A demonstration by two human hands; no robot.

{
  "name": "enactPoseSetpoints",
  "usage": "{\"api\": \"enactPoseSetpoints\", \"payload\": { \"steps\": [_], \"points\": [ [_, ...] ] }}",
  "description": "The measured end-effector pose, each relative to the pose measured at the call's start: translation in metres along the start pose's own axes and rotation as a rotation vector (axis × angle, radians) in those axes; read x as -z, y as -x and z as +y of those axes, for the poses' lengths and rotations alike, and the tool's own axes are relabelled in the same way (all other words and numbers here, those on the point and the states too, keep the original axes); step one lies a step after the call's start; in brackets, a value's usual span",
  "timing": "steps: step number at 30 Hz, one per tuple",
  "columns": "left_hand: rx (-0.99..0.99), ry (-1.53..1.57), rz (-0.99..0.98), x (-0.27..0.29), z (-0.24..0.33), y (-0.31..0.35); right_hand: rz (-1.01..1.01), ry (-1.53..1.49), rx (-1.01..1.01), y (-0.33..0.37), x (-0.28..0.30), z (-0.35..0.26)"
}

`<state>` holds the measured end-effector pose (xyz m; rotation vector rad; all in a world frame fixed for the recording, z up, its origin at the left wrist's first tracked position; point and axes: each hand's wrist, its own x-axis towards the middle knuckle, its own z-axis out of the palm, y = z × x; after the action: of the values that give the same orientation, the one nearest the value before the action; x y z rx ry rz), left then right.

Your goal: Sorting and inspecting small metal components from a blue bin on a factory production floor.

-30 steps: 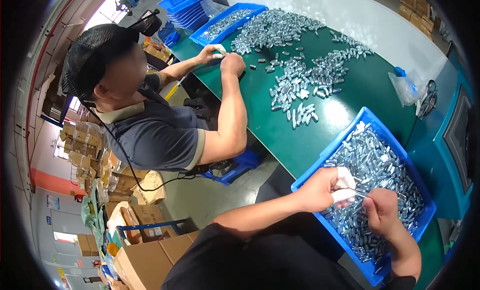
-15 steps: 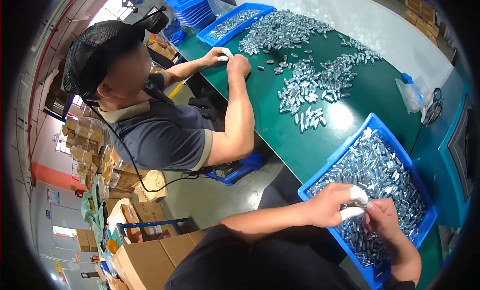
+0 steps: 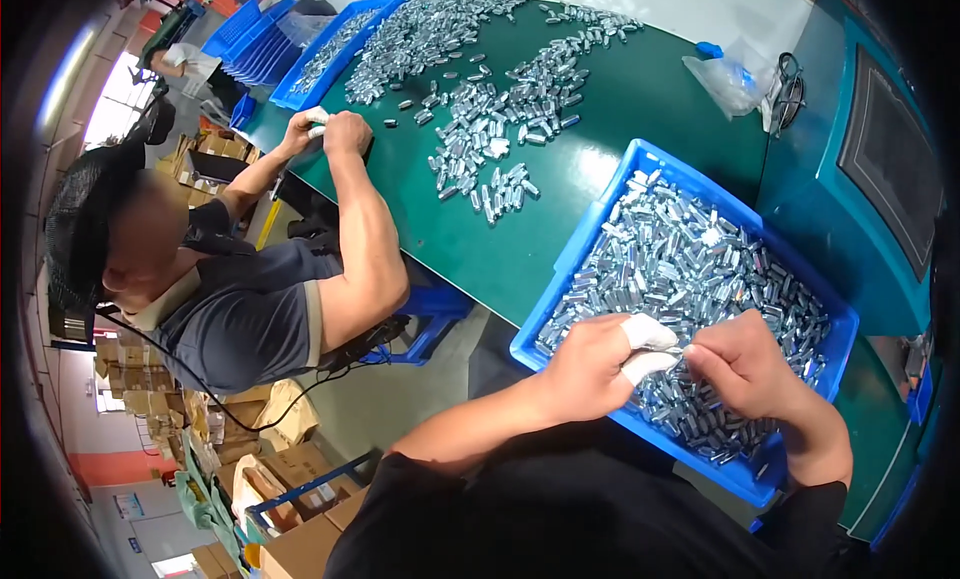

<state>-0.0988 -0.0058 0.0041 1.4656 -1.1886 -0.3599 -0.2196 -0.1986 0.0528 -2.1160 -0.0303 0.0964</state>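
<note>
Both my hands meet over a blue plastic tray filled with small silvery metal parts, short and rod-like. White coverings wrap the thumb and forefinger of my left hand. Those two fingers are pinched together on a small metal part, of which only a bit shows. From the other side, my right hand has its thumb and forefinger closed at the same part. Its remaining fingers are curled in.
Loose metal parts lie heaped on the green table. At left a co-worker in a dark cap holds both hands together over the table edge. Another blue tray stands beyond. A plastic bag and scissors lie near a teal machine.
My view has swung right, so the table and co-worker sit further left in the picture. My hands remain together over the tray, with the right hand's fingers now more level with the left's.
</note>
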Motion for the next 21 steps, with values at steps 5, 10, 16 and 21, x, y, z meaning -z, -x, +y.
{"api": "enactPoseSetpoints", "payload": {
  "steps": [5,10,16,21],
  "points": [
    [0.189,0.113,0.197,0.014,-0.007,0.010,0.150,-0.043,-0.028,0.010,0.013,-0.004],
    [0.204,-0.280,0.133,0.020,-0.006,-0.014,0.323,-0.189,-0.025,0.005,0.010,0.006],
    [0.227,-0.753,0.475,0.098,-0.062,-0.015,0.299,-0.141,0.020,0.001,0.005,0.007],
    [0.140,-0.958,0.464,0.119,-0.113,-0.001,0.276,-0.150,0.061,-0.003,-0.001,0.014]
  ]
}}
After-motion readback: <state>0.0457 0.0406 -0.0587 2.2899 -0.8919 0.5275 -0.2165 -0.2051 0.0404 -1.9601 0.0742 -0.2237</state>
